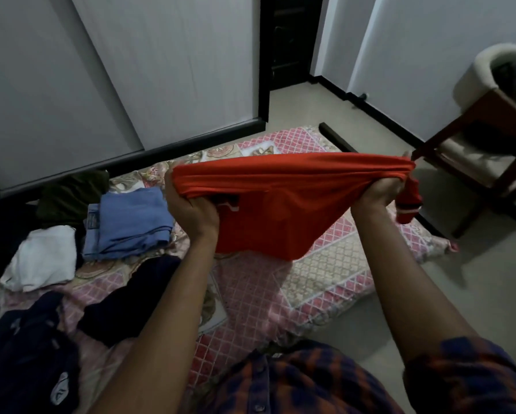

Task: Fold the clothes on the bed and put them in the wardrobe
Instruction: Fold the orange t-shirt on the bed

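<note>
A red shirt (283,204) hangs stretched in the air above the bed (280,297), which has a pink patterned cover. My left hand (191,207) grips the shirt's left end and my right hand (379,194) grips its right end, where a sleeve with a white stripe dangles. On the bed's left side lie a folded blue garment (131,224), a white garment (41,258), a dark green one (71,195) and dark navy clothes (26,354). The wardrobe's pale sliding doors (116,70) stand shut behind the bed.
A wooden chair (483,150) with a pale cushion and a dark item on it stands at the right. A dark doorway (292,40) opens at the back. Light floor (474,279) runs along the bed's right side.
</note>
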Available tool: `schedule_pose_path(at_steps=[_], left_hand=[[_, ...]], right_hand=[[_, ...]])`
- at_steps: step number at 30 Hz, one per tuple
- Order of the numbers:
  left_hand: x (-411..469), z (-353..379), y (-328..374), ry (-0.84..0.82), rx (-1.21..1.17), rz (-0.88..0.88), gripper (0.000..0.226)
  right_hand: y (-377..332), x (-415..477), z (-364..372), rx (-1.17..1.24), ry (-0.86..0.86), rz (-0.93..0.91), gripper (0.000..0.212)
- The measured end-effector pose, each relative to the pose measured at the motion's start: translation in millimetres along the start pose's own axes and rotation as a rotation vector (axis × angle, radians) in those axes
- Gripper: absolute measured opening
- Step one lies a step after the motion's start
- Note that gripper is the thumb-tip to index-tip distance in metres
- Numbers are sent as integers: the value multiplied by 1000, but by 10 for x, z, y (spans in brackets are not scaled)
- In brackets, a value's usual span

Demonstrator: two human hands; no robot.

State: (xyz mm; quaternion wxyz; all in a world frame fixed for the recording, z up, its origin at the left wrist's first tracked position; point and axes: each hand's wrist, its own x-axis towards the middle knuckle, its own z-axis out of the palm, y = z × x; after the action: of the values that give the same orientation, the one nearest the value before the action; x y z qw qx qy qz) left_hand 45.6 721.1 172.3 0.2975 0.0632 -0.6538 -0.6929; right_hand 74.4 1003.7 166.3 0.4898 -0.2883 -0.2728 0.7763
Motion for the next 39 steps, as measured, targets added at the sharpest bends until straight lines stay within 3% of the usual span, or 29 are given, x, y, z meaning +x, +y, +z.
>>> schedule_pose_path(at_steps=[5,8,12,15,17,20,24,26,28,31,33,37,39], left_hand=[[-4,271,112,109,-124,106,21],[441,627,20,116,256,93,25],[1073,1210,-366,-115,851,-1,32],[1606,1584,-880,-243,1090,-26,37],[1901,1832,-1408,-327,1225,-45,37],[2035,2144,-2526,-413,1394,-153,36],[1351,1915,-3683,-577,1468,-409,41],[737,1718,-4004,-719,1525,-350,35],[288,1567,-4149,-862,1532,-225,35],[81,1535,-4306,-934,1446,-176,57],[15,1605,-4299,-912,1433,-275,70],[-398,1632,-4082,-455,1254,-800,86],[-720,1433,-3987,-417,1330,-903,91]], right_hand=[[-213,266,137,10,-2,-159,17],[-29,718,335,-228,16,-205,33],[494,1417,791,-601,23,-193,44],[1090,1988,1156,-1067,-157,-2,51],[1688,2444,1161,-1241,-303,84,56],[2794,3202,838,-1446,-568,205,42],[3296,3146,1,-1724,-843,297,39],[3371,3102,-649,-1846,-930,360,46],[3339,3055,-1155,-1979,-1082,245,47],[3378,3051,-1427,-2045,-1189,22,48],[3405,3037,-1357,-2039,-1099,-24,51],[3135,3009,-1430,-2145,-845,62,80],[2887,3035,-1653,-2224,-741,160,93]])
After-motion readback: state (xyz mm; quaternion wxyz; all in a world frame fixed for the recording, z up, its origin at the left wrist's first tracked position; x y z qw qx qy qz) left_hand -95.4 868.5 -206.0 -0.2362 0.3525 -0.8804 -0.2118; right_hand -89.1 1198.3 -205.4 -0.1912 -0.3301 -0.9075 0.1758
